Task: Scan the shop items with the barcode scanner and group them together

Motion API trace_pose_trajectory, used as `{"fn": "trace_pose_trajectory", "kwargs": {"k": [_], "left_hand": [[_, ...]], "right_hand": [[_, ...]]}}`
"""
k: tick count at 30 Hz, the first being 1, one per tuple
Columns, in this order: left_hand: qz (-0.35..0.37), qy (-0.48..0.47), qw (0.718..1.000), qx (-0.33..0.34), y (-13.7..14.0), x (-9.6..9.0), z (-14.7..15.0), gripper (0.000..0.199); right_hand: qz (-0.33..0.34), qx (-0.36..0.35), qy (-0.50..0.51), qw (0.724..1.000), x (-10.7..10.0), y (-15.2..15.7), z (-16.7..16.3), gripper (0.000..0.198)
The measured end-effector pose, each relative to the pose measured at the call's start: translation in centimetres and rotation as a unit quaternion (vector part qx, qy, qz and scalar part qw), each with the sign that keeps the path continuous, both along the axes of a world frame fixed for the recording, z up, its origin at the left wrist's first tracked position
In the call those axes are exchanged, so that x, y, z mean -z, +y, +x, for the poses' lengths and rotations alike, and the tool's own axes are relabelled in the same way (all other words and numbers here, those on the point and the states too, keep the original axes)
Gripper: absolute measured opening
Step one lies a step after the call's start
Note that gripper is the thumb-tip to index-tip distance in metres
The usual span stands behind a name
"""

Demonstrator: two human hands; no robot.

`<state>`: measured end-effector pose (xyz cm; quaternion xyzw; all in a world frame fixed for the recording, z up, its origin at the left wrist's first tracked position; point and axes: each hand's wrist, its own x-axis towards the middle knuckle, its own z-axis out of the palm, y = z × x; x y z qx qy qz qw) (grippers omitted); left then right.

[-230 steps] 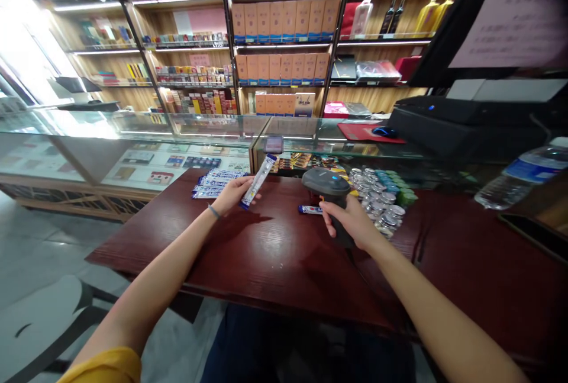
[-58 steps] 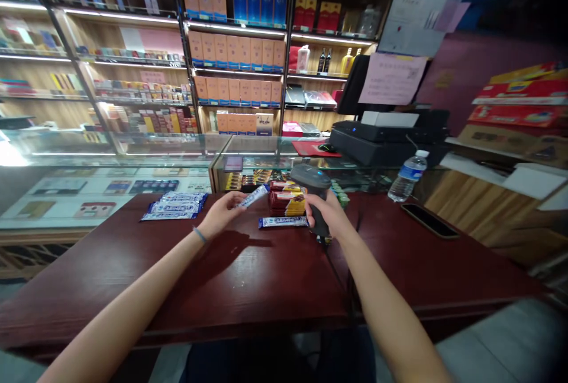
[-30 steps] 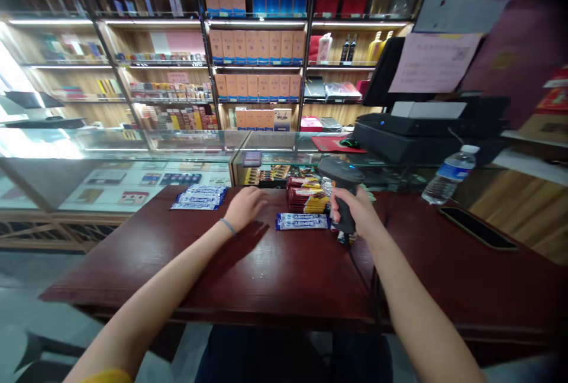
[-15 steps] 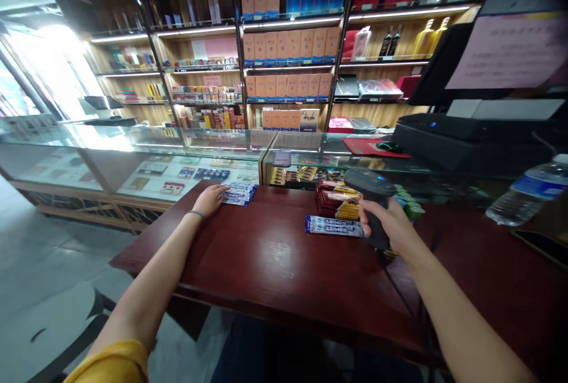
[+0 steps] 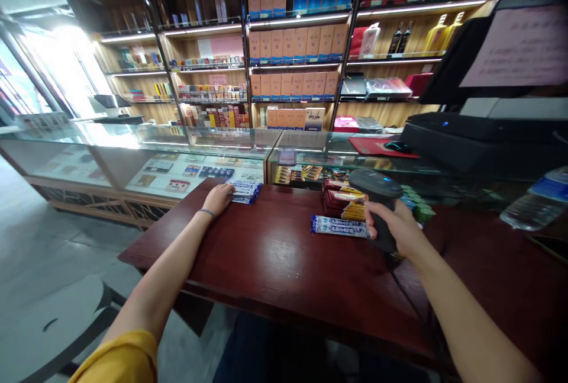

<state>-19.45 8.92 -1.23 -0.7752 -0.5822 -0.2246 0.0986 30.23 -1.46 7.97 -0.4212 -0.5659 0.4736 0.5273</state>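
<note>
My right hand (image 5: 396, 226) is wrapped round the grip of a black barcode scanner (image 5: 376, 184), its head tilted over the desk. A cable runs down from the grip. Close to the scanner lies a blue-and-white snack packet (image 5: 339, 226), flat on the desk. Behind it sits a stack of red and yellow snack packets (image 5: 346, 202), partly hidden by the scanner. At the desk's far left edge, my left hand (image 5: 218, 198) has its fingers closed on the left end of the small pile of blue-and-white packets (image 5: 246, 190). Its fingertips are partly hidden.
The dark red desk (image 5: 266, 253) meets a glass display counter (image 5: 213, 140) at the back. To the right stand a black machine (image 5: 452, 137) and a plastic water bottle (image 5: 539, 202). A grey chair (image 5: 62, 324) is at lower left. Shelves with boxes line the wall.
The camera view has shifted slightly, so everything sits a little further right. At my left hand, the top packets have spread a little from the one below. My right hand still holds the scanner.
</note>
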Motion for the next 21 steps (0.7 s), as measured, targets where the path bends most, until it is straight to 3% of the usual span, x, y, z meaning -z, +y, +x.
{"fn": "trace_pose_trajectory", "kwargs": {"k": [5, 8, 11, 14, 17, 19, 21], "left_hand": [[0.029, -0.125, 0.992, -0.019, -0.7, -0.8, 0.9, 0.021], [0.087, -0.288, 0.953, -0.031, -0.9, -2.3, 2.6, 0.029], [0.032, -0.476, 0.879, -0.016, -0.8, -4.0, 5.0, 0.036], [-0.094, -0.642, 0.759, 0.057, -1.0, -5.4, 7.7, 0.041], [-0.218, -0.715, 0.647, 0.150, -1.5, -6.6, 10.4, 0.036], [-0.271, -0.719, 0.609, 0.195, -1.8, -7.1, 12.1, 0.028], [-0.308, -0.709, 0.598, 0.212, -2.0, -7.5, 13.5, 0.032]], "right_hand": [[-0.001, 0.000, 0.004, 1.000, 0.0, -0.1, -0.2, 0.031], [0.008, -0.005, -0.012, 1.000, 0.1, -0.1, -0.2, 0.036], [0.008, -0.004, -0.011, 1.000, 0.1, 0.0, -0.3, 0.033], [-0.005, -0.003, -0.003, 1.000, 0.2, 0.0, -0.4, 0.029], [-0.008, -0.003, -0.010, 1.000, 0.2, -0.1, -0.5, 0.029], [-0.004, -0.001, -0.013, 1.000, 0.2, -0.1, -0.6, 0.029], [0.001, -0.001, -0.014, 1.000, 0.3, -0.2, -0.7, 0.028]]}}
